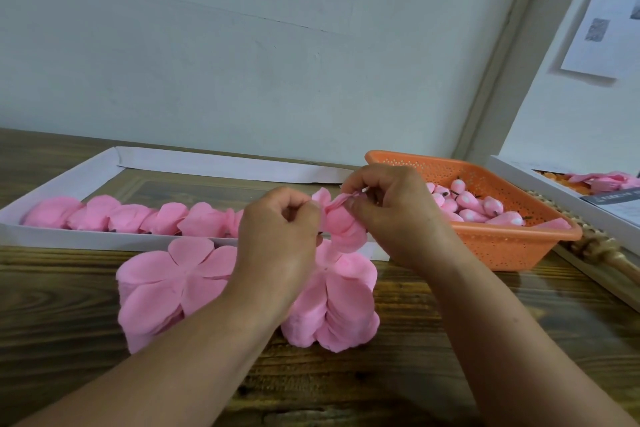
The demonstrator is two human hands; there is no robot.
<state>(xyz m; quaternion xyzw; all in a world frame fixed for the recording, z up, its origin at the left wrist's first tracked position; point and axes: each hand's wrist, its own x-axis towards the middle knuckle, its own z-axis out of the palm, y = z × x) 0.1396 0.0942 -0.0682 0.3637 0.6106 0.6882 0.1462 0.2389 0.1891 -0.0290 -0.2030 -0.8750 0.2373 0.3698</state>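
Two stacks of pink petal layers lie nearest on the wooden table [450,340]. The left stack [162,288] is at about seven o'clock from the hands, and the right stack [341,305] is straight below them at six o'clock.

Just above the right stack, the half-made flower [344,224] is held off the table between both hands. The left hand [280,229] is at the flower's nine o'clock, its fingers curled in and apparently pinching the base, where a dark stem end peeks out. The right hand [391,215] is at three o'clock, with thumb and forefinger nipping a petal's upper edge.

The flower's long axis seems to run roughly nine to three, with the stem toward the left hand, though the petals hide most of it. Neither hand is nearer. I judge that the left hand steadies the flower while the right hand works the petal.

Farther off at ten o'clock, a white tray [69,180] holds a row of finished flowers [138,217]. At two o'clock an orange basket [502,246] holds pink buds [474,204]. A second white box [519,172] sits at three o'clock by the table's edge. Behind everything are a pale wall [242,45] and a pinned paper sheet [606,10].
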